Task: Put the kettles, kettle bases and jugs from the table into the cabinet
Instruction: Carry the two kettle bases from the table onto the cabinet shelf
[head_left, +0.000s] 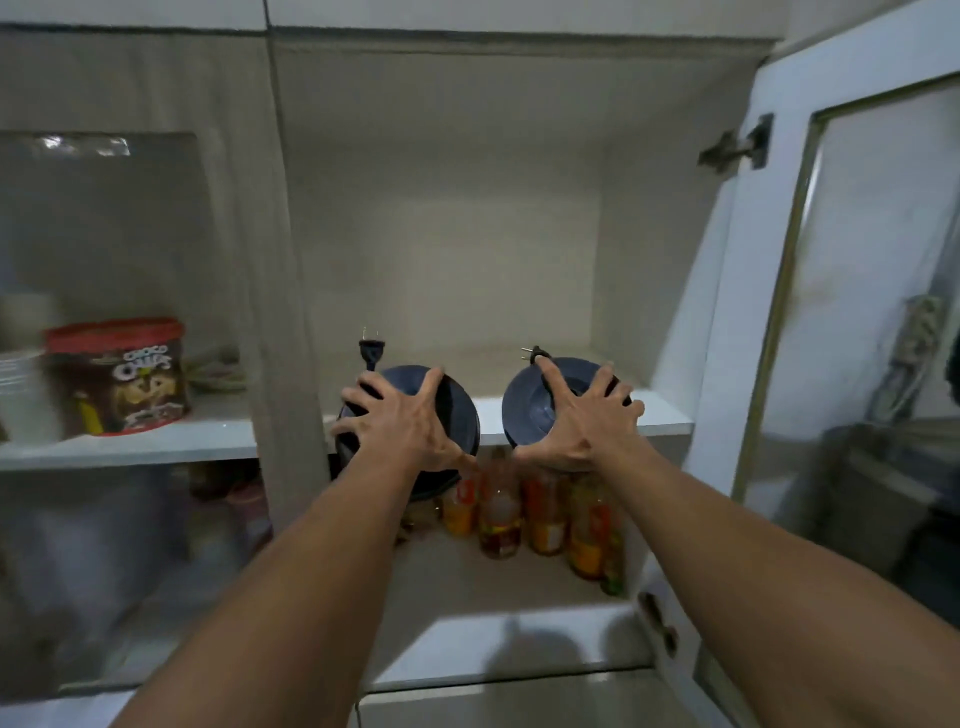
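Two round dark kettle bases are held up at the front edge of the cabinet's upper shelf (660, 413). My left hand (402, 415) grips the left kettle base (457, 415) with fingers spread over its top; its black plug (370, 353) sticks up behind. My right hand (579, 421) grips the right kettle base (524, 405) the same way, and its plug (535, 354) points back left. Both bases are tilted toward me, partly over the shelf edge. The upper shelf behind them is bare. No kettles or jugs are in view.
The cabinet door (831, 312) stands open on the right. Several bottles of orange and amber liquid (545, 514) stand on the lower shelf. Behind the shut left glass door sit a red-lidded cereal tub (122, 379) and a white container (23, 384).
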